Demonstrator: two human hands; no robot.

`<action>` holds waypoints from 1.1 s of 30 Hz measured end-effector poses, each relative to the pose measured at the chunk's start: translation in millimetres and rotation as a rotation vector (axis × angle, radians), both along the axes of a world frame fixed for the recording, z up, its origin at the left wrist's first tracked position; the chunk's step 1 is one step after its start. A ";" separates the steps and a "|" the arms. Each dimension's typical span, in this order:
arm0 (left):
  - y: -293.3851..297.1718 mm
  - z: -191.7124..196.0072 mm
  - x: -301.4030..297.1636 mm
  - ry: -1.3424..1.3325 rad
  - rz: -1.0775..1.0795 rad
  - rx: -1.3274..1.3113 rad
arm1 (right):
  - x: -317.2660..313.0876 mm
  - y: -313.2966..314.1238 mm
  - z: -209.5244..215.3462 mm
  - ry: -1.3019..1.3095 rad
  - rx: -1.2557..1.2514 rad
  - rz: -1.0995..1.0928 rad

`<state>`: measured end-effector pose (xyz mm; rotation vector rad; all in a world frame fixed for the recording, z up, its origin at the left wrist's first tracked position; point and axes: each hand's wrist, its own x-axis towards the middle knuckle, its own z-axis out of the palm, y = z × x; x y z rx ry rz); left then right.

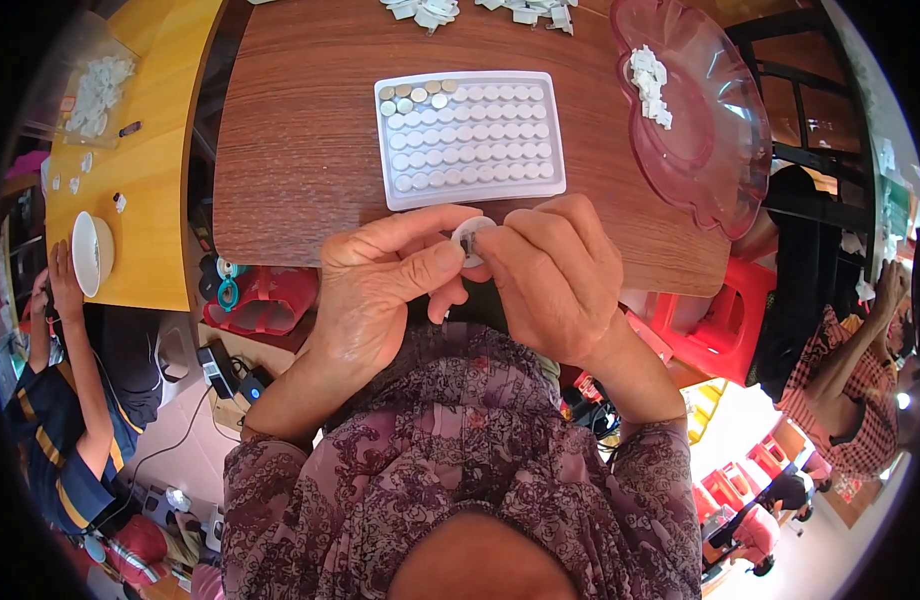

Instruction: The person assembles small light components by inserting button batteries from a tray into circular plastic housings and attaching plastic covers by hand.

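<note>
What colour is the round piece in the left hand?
The round piece is mostly white; the head view shows it.

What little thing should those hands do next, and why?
Perhaps the bare right hand should gently press the small dark piece on the small, round white disc: the bare left hand pinches the disc's edge, and the right fingertips are right beside that piece.

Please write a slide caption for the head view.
Left hand holds a small white disc, right hand touching it, near a tray of round pieces.
</note>
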<state>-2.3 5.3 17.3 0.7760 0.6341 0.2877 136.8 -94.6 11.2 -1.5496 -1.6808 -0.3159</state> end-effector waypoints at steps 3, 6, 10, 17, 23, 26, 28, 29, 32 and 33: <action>0.2 -1.0 -0.1 0.002 -0.019 -0.005 | -0.2 -2.9 2.2 0.084 -0.034 0.024; 1.1 -2.0 -0.4 0.006 -0.014 0.010 | -2.6 -5.8 3.4 0.208 -0.109 0.042; 2.9 -0.1 -0.7 -0.027 -0.039 -0.014 | -10.0 -5.1 17.2 0.514 -0.192 -0.102; -0.4 0.3 -0.3 -0.078 -0.044 0.059 | -13.8 -10.4 18.6 1.093 -0.290 -0.091; 6.8 -5.8 -3.0 -0.168 -0.151 -0.068 | -14.3 -10.0 29.3 1.440 -0.331 -0.026; 2.4 -10.7 -5.9 -0.175 -0.111 -0.201 | -14.9 -10.3 21.7 1.312 -0.285 0.028; 1.9 -8.1 -6.3 -0.193 -0.084 -0.203 | -17.9 -6.9 27.6 1.396 -0.254 0.068; 2.3 -10.2 -8.0 -0.202 -0.082 -0.237 | -18.9 -6.0 29.6 1.322 -0.291 0.025; 3.8 -12.4 -11.5 -0.241 -0.067 -0.280 | -22.0 -1.7 29.0 1.191 -0.322 -0.014; 4.2 -13.0 -12.5 -0.266 -0.053 -0.288 | -22.5 -0.9 27.6 1.137 -0.318 -0.009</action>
